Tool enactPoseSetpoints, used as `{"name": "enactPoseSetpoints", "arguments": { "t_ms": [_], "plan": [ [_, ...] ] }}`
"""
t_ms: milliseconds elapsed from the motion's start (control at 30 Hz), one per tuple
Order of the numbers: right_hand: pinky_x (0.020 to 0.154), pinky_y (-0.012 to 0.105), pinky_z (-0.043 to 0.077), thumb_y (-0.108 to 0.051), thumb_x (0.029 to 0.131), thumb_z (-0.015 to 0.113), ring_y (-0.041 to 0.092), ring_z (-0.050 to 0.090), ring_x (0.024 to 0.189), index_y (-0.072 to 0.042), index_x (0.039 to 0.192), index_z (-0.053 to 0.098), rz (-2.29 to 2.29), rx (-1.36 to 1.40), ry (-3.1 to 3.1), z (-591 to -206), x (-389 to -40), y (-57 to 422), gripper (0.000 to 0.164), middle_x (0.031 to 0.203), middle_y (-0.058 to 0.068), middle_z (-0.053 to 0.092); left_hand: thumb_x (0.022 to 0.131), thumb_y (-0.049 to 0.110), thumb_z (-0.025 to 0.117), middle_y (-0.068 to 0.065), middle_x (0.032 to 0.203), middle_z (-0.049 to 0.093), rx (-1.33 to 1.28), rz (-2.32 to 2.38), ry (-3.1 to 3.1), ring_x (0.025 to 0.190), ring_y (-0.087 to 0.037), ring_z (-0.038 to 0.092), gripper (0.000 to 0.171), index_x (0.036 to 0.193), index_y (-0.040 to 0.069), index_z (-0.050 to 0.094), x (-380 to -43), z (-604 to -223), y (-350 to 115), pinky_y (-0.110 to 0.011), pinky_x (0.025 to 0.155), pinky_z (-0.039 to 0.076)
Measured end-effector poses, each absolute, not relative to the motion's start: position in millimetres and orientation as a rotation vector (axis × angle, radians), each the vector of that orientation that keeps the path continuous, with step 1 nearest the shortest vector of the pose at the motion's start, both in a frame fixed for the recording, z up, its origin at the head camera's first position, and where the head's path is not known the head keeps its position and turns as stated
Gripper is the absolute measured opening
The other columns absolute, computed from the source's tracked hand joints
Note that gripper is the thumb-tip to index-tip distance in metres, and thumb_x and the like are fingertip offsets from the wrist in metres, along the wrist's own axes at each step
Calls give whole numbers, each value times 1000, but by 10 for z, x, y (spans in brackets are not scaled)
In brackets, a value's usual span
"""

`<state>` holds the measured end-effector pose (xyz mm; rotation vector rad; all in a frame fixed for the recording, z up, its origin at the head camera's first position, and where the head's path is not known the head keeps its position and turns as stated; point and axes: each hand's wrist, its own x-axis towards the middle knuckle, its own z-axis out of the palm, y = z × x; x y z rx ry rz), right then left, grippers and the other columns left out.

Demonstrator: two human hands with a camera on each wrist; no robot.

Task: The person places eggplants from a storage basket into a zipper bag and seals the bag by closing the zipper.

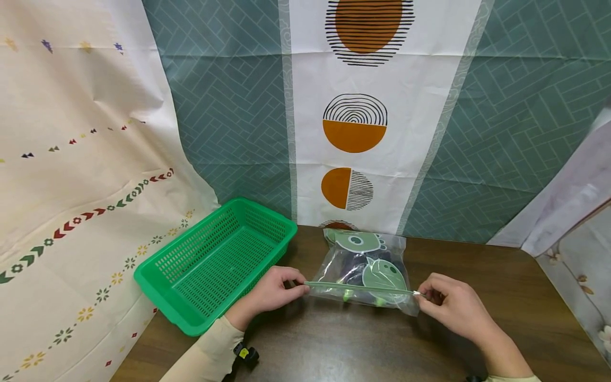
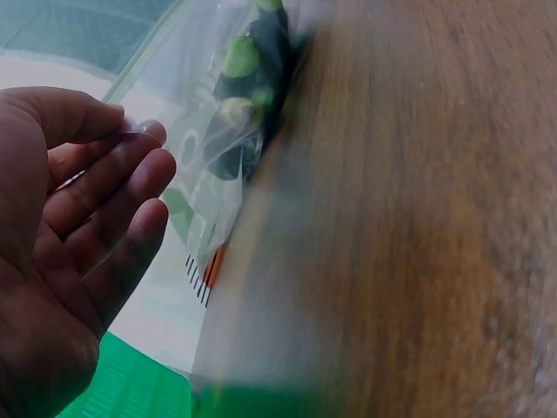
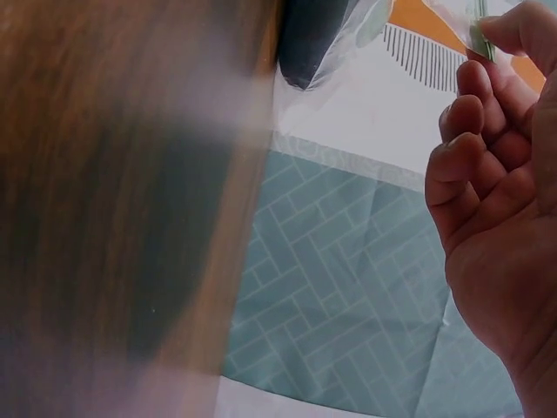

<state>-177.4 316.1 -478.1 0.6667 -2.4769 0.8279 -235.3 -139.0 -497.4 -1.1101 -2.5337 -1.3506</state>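
Note:
A clear zip bag (image 1: pixel 324 268) with green cartoon prints lies on the brown table, its green-edged mouth pulled straight toward the near side. Inside it are dark items with bright green parts (image 2: pixel 241 57); their kind cannot be told through the plastic. At the left end of the mouth, my left hand (image 1: pixel 277 289) pinches the edge between thumb and forefinger. My right hand (image 1: pixel 451 303) pinches the other end, beside a small white slider (image 1: pixel 417 293). In the right wrist view, the green strip (image 3: pixel 484 30) runs between the right thumb and forefinger.
A green plastic basket (image 1: pixel 179 313) with slotted walls stands left of the bag, close to my left forearm. Patterned cloths (image 1: pixel 229 106) hang behind and at both sides of the table (image 1: pixel 305 350).

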Motion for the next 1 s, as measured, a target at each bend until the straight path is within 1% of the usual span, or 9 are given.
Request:
{"name": "enactPoseSetpoints", "arguments": {
  "t_ms": [167,233,367,467,633,900,1000],
  "plan": [
    [59,14,40,-1,77,93,-2,53,69,-41,86,68,833,678,-2485,-4779,-1768,3168,48,80,-25,54,99,14,83,11,90,76,-1129,-1348,-2553,73,-6,63,5,97,19,84,-2355,-4963,-1390,-31,65,60],
    [59,15,40,-1,77,93,-2,53,69,-41,86,68,839,683,-2489,-4779,-1767,3171,48,80,-25,54,99,14,83,11,90,76,-1139,-1346,-2555,74,-5,62,5,97,19,84,-2350,-4950,-1390,-30,65,60],
    [59,19,42,-2,78,91,-2,52,70,-41,87,66,850,675,-2552,-4767,-1751,3187,47,81,-25,53,98,14,83,13,91,75,-1193,-1331,-2546,78,-1,61,7,97,20,84,-2349,-4938,-1390,-28,65,58],
    [59,23,43,-4,80,90,-1,52,70,-42,86,64,858,676,-2608,-4757,-1749,3200,46,80,-23,53,99,14,83,13,93,75,-1274,-1321,-2524,82,-2,62,8,96,21,83,-2362,-4954,-1390,-31,67,59],
    [59,23,43,-3,79,88,-1,52,70,-42,84,63,875,734,-2626,-4766,-1760,3209,47,80,-23,53,103,17,81,11,95,75,-1388,-1305,-2493,85,-4,63,9,95,18,84,-2378,-4981,-1390,-37,70,60],
    [60,21,43,-6,85,90,-1,53,71,-44,86,65,893,823,-2596,-4793,-1777,3202,45,81,-26,54,108,19,75,12,95,73,-1463,-1323,-2517,89,-3,66,20,92,12,84,-2376,-4955,-1383,-28,82,58],
    [60,21,42,-8,85,90,-1,52,70,-44,86,65,860,821,-2582,-4806,-1776,3187,43,81,-27,52,109,20,74,12,96,73,-1466,-1309,-2514,89,-4,66,23,90,13,83,-2377,-4951,-1378,-26,82,57]
  ]
}}
